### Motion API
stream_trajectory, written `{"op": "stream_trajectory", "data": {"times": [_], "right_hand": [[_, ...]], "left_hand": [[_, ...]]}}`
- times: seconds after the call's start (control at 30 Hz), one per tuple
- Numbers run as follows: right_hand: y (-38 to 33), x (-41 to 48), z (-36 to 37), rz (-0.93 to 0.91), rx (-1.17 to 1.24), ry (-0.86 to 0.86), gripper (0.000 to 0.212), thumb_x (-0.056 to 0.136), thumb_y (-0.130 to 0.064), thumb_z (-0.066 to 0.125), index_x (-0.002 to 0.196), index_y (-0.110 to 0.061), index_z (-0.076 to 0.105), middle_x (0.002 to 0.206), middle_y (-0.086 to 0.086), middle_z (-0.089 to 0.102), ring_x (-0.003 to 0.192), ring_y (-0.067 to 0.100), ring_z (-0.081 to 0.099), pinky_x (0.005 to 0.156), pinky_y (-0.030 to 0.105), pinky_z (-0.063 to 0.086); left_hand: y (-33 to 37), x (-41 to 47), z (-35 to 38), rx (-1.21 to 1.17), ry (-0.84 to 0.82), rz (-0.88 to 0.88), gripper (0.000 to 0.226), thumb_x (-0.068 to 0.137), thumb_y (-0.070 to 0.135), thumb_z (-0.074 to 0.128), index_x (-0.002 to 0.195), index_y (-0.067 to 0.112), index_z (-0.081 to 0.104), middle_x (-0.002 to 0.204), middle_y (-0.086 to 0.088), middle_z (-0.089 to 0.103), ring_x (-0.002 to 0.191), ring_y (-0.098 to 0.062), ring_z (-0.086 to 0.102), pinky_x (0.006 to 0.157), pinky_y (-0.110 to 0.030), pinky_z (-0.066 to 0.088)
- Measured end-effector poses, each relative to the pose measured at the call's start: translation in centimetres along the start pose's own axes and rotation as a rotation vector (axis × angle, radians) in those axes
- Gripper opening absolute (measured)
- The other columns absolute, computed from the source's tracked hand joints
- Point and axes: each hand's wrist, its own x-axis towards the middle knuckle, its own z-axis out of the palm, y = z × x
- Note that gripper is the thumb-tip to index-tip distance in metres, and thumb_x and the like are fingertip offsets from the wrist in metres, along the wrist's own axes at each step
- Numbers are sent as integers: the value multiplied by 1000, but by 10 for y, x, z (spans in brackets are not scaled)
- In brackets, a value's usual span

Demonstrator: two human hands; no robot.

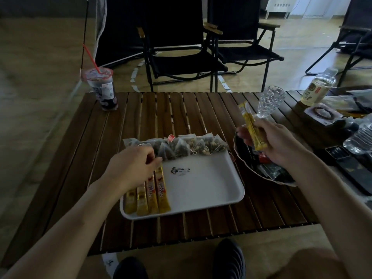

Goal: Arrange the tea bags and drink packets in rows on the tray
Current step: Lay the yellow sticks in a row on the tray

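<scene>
Slatted wood table point(181, 109) in a dim room with folding chairs: a seated person sorts supplies on a white tray point(211, 190). Tea bags point(181, 147) line its far edge; four yellow drink packets point(153, 196) lie side by side at its near left. The left hand point(130, 166) pinches the far end of the rightmost one, apparently squaring the row. The right hand point(275, 141) grips a fifth packet point(253, 127) above the dark bowl point(244, 158) right of the tray, likely next in line.
</scene>
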Motion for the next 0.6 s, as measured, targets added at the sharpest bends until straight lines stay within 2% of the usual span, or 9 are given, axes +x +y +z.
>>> {"op": "stream_trajectory", "data": {"times": [0.1, 0.17, 0.23, 0.3, 0.33, 0.43, 0.53, 0.6], "right_hand": [[1, -9, 31, 50, -63, -94, 19, 99, -13, 50, 99, 1, 63, 77, 13, 70, 60, 16, 66, 56, 27, 59], [6, -15, 49, 57, -178, -178, 16, 94, -15, 59, 92, -1, 65, 77, 12, 65, 59, 13, 62, 56, 25, 59], [13, -21, 65, 65, -321, -266, 23, 86, -20, 68, 102, -4, 66, 89, 11, 67, 74, 15, 65, 69, 29, 59], [23, -24, 80, 79, -536, -344, 35, 85, -23, 71, 117, -9, 66, 105, 11, 69, 95, 23, 66, 87, 38, 54], [29, -26, 88, 89, -639, -376, 36, 87, -23, 71, 121, -11, 66, 108, 10, 69, 99, 24, 65, 90, 39, 52], [43, -34, 115, 103, -830, -413, 25, 90, -26, 69, 113, -16, 71, 103, 5, 70, 95, 22, 63, 77, 29, 48], [56, -42, 142, 112, -857, -441, 22, 90, -25, 70, 109, -14, 70, 102, 5, 71, 87, 16, 61, 62, 21, 44], [63, -48, 159, 112, -853, -451, 18, 92, -24, 67, 106, -13, 69, 99, 5, 71, 80, 13, 57, 58, 20, 42]], "left_hand": [[-13, -6, -9, -31, -14, -40, 22, 95, 49, 50, 83, 32, 56, 76, 8, 62, 67, -3, 60, 59, -25, 50], [-22, -9, -12, -52, -13, -69, 22, 95, 48, 51, 85, 31, 58, 77, 7, 64, 68, -4, 62, 63, -28, 54], [-30, -10, -14, -71, 2, -102, 22, 95, 49, 52, 84, 31, 59, 76, 7, 64, 66, -4, 62, 59, -27, 52], [-37, -10, -15, -59, 16, -140, 23, 95, 50, 53, 82, 31, 59, 75, 8, 63, 66, -4, 60, 54, -24, 45], [-39, -10, -16, -43, 17, -162, 24, 95, 49, 53, 82, 30, 59, 76, 8, 63, 67, -4, 59, 54, -24, 42], [-48, -10, -20, -8, 6, -240, 24, 94, 48, 54, 82, 27, 59, 78, 7, 62, 68, -6, 58, 53, -24, 39], [-57, -11, -19, -10, -22, -299, 25, 93, 48, 57, 82, 26, 60, 80, 6, 63, 71, -8, 59, 55, -25, 40], [-62, -10, -18, -25, -65, -323, 25, 92, 47, 59, 81, 25, 59, 81, 5, 63, 72, -9, 59, 55, -25, 39]]}}
